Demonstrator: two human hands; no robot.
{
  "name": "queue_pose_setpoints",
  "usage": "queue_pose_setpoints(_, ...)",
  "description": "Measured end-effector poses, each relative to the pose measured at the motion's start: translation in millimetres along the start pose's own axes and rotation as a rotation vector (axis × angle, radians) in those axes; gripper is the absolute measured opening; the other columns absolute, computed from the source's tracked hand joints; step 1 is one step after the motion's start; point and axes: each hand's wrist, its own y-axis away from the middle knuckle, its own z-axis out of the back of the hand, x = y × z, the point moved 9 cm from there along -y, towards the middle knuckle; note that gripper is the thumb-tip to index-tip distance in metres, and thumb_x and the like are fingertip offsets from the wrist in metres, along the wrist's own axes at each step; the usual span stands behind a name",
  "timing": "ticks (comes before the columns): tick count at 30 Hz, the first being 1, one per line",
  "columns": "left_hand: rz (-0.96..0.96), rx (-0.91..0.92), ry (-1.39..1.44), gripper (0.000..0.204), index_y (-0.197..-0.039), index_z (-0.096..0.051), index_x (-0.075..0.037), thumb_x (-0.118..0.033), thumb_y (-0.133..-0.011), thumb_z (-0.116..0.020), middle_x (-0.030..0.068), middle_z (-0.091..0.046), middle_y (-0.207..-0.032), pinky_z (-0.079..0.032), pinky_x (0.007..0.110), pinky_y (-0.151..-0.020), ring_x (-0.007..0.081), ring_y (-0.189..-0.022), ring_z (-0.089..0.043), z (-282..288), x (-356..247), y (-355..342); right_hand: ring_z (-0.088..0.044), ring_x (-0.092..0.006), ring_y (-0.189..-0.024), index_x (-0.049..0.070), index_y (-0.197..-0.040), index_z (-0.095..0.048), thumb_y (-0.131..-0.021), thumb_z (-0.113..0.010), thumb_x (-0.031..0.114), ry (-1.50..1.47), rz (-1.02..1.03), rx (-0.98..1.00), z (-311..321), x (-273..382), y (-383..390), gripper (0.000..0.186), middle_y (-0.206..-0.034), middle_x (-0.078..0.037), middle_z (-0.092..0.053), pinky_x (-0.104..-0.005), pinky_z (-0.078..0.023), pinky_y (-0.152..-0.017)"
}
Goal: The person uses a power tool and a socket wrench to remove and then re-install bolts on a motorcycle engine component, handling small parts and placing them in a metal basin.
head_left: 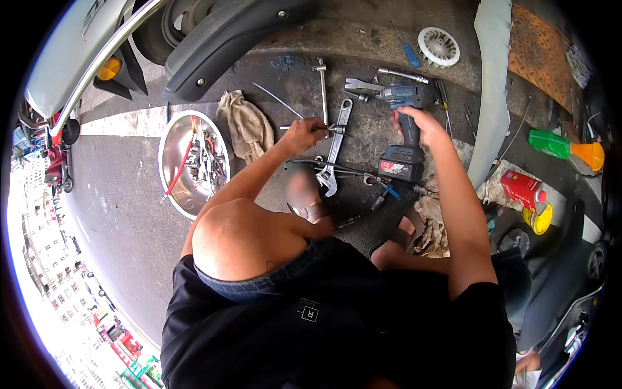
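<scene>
My left hand (304, 136) is closed, its fingertips pinched on a slim metal rod with a dark, socket-like end (338, 129). This lies across a large adjustable wrench (339, 139) on the ground; whether they touch I cannot tell. A T-shaped socket wrench (322, 87) lies just beyond my left fingers. My right hand (420, 125) wraps the handle of a blue-grey cordless impact wrench (408, 97), fingers near its trigger. Its battery (400, 165) is toward me. An open-ended wrench (364, 85) and a chrome socket bar (403, 75) lie near its front end.
Left stands a metal bowl (170, 192) of tools beside a beige rag (245, 126). At the far side are a white fan wheel (438, 47) and vehicle bodywork (220, 45). Right are a pale panel (490, 78), green bottle (549, 143) and red can (520, 190).
</scene>
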Motion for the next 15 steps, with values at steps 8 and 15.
queue_pose_setpoints(8,-0.316,-0.086,-0.258,0.035,-0.112,-0.061,-0.008,-0.032,-0.086,-0.062,0.0147,-0.061,-0.109,-0.048,0.044,-0.089,0.0349,-0.1,-0.061,-37.1,-38.4,-31.0,-0.065,-0.0346,-0.091,-0.004,-0.108,-0.057,-0.076,-0.067,0.035,1.573,0.333,-0.223,52.6,43.2,32.2,0.051,-0.095,-0.019,-0.067,-0.0433,-0.051,-0.079)
queue_pose_setpoints(15,-0.115,-0.441,-0.274,0.026,-0.102,-0.063,-0.007,-0.024,-0.083,-0.063,0.013,-0.062,-0.104,-0.05,0.043,-0.084,0.0329,-0.098,-0.061,60.3,29.8,-12.3,-0.06,-0.0225,-0.062,0.0,-0.085,-0.054,-0.08,-0.066,0.01,1.494,0.404,0.048,58.8,96.2,116.5,0.017,-0.07,-0.013,-0.062,-0.0353,-0.047,-0.061)
